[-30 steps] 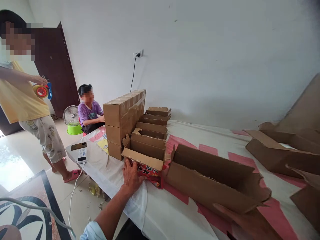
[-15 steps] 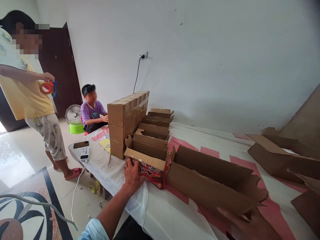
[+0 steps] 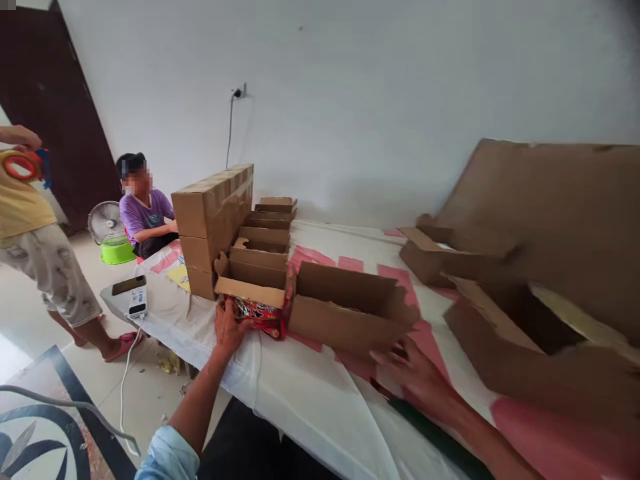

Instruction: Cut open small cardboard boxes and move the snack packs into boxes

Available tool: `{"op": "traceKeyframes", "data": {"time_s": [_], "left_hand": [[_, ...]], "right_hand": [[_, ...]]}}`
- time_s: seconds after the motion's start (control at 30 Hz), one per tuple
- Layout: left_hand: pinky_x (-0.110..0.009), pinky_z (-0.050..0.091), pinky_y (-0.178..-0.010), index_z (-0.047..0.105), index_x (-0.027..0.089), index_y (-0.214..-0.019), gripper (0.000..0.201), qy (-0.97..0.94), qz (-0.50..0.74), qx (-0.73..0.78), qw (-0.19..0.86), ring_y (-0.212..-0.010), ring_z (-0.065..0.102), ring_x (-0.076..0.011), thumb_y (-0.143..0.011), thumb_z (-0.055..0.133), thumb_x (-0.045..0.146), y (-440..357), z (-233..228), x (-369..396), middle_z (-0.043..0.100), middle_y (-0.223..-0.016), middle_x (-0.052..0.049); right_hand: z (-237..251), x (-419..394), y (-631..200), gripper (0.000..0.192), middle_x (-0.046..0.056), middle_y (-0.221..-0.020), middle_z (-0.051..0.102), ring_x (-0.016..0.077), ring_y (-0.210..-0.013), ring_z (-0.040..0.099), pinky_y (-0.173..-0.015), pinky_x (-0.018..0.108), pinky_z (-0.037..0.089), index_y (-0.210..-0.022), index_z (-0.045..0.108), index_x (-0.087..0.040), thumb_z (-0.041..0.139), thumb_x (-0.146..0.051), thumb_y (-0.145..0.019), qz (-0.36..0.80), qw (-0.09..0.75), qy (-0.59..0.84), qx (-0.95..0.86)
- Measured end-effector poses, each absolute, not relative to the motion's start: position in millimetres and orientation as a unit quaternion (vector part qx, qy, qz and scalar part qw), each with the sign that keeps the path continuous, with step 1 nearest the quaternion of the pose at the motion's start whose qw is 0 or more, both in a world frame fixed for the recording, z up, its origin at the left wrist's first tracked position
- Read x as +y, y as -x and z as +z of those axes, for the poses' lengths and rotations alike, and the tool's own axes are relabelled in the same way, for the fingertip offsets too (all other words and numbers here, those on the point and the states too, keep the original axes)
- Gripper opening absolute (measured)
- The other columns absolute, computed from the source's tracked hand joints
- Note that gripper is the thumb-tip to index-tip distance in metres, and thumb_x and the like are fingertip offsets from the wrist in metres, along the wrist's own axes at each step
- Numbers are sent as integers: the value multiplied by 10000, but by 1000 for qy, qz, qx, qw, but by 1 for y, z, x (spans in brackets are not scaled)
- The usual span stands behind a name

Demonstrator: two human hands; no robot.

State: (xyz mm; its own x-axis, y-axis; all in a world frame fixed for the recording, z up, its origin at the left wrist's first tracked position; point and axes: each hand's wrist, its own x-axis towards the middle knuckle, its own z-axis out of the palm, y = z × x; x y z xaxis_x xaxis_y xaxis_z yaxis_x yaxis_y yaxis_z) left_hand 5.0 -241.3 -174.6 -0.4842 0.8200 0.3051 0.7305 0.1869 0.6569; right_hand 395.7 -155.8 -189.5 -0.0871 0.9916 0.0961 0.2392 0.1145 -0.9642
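Right hand blurred in motion, fingers spread, resting against the open cardboard box near the table's front edge; grip cannot be judged. Left hand, fingers curled, presses on a red printed packet, half hidden under a box flap. Beyond, stacked sealed cartons toward the left edge. Large cardboard at right smeared.

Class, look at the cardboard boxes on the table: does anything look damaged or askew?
Yes. The open box by the right hand has a ragged, torn end and sags. A red packet lies pinned under another box, at the left hand.
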Motion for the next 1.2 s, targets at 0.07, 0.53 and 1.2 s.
{"op": "traceKeyframes", "data": {"time_s": [0.07, 0.53, 1.2], "left_hand": [[-450, 545, -987, 499, 211, -1443, 736, -507, 387, 767, 71, -1148, 665, -327, -830, 856, 407, -2, -174, -235, 620, -1226, -127], [-539, 533, -1040, 436, 218, -1552, 910, -498, 394, 771, 46, -1226, 645, -366, -792, 864, 475, 22, -163, -230, 605, -1330, -154], [-565, 475, -1146, 467, 204, -1601, 893, -595, 369, 714, -5, -1301, 505, -383, -861, 720, 634, 48, -162, -236, 574, -1311, -155]], "right_hand": [[-197, -152, -400, 842, 178, -1428, 699, 409, -1273, 711, -1024, 501, 641, -1311, 599, -278, 824, -743, -646, 441, 430, 506, -604], [-218, -128, -404, 657, 133, -1444, 696, 317, -1251, 712, -1063, 522, 604, -1460, 553, -269, 698, -548, -882, 377, 450, 473, -657], [-193, -228, -455, 147, 90, -1069, 675, 290, -1056, 619, -969, 431, 515, -989, 705, -225, 739, -343, -907, 157, 271, 588, -746]]}}
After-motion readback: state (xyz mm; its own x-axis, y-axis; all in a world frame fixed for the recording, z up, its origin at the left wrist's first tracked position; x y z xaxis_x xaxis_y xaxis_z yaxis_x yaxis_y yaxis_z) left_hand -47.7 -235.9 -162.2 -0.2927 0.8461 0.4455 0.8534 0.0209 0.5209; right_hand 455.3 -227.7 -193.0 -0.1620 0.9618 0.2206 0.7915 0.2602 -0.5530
